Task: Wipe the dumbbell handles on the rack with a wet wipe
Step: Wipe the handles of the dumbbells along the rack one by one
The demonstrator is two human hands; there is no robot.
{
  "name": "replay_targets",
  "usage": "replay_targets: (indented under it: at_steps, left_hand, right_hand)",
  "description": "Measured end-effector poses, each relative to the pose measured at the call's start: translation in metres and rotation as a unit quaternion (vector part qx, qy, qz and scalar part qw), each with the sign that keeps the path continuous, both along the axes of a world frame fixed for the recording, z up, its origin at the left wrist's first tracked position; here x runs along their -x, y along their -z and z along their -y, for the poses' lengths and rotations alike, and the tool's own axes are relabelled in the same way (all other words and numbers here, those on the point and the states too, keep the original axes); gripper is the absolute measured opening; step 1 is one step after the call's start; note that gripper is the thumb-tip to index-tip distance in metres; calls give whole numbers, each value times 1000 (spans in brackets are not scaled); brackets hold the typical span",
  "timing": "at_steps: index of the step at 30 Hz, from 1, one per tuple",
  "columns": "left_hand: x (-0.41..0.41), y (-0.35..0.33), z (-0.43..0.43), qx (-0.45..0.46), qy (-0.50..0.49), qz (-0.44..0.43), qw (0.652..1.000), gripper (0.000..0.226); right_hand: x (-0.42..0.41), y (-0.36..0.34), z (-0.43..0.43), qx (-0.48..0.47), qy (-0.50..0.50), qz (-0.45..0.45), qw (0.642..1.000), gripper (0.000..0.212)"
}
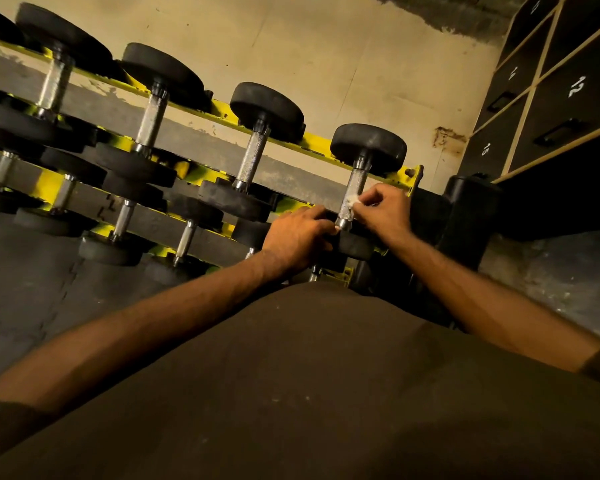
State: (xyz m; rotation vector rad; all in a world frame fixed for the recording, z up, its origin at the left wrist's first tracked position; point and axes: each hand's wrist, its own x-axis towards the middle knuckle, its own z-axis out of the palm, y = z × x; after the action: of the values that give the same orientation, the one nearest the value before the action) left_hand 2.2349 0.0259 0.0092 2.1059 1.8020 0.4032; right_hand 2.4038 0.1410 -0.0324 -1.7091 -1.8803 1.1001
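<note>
Cream wall (pixel 326 46) behind, scuffed, with a rust-brown stain (pixel 447 136) near the right corner. Black lockers (pixel 568 98) at right, pale trim, white numeral 12 legible. Dark interlocking floor mats (pixel 32 271) lower left. Black rounded object (pixel 471 209) below the lockers, unidentifiable.

The wet wipe (pixel 351 199) mostly hides (under the right hand (pixel 383 211)); the left hand (pixel 297 239) partly covers the near dumbbell head (pixel 357 249).

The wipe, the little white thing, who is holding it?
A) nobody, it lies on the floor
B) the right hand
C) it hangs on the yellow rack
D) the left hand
B: the right hand pinches the wipe against the handle of the rightmost top-row dumbbell, while the left hand only holds that dumbbell's near end.
</note>
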Motion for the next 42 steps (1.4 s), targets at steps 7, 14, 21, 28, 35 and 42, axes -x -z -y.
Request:
replay_targets:
  at_steps: [7, 14, 21, 28, 35, 42]
  left_hand:
    - [-1, -1, 1, 7, -5, 10, 1000, 31]
    - [4, -4, 0, -3, 2, 10, 1000, 31]
    - [0, -4, 3, 1, 3, 11, 1000, 25]
    - [2, -10, -6, 4, 11, -1, 1000, 26]
    - [3, -7, -4, 12, 12, 9, 1000, 28]
    - [4, -3, -5, 20, 16, 4, 1000, 31]
  right_hand:
    - [20, 3, -30, 126, 285, -223, 923, 15]
    - [3, -4, -24, 268, 264, -178, 909, 15]
    - [21, -5, -34, 408, 336, -273, 804, 14]
    - [27, 2, -62, 449, 349, -292, 769, 23]
    - [27, 3, -43, 377, 375, -324, 782, 13]
    - [38, 3, -15, -86, 178, -47, 979, 22]
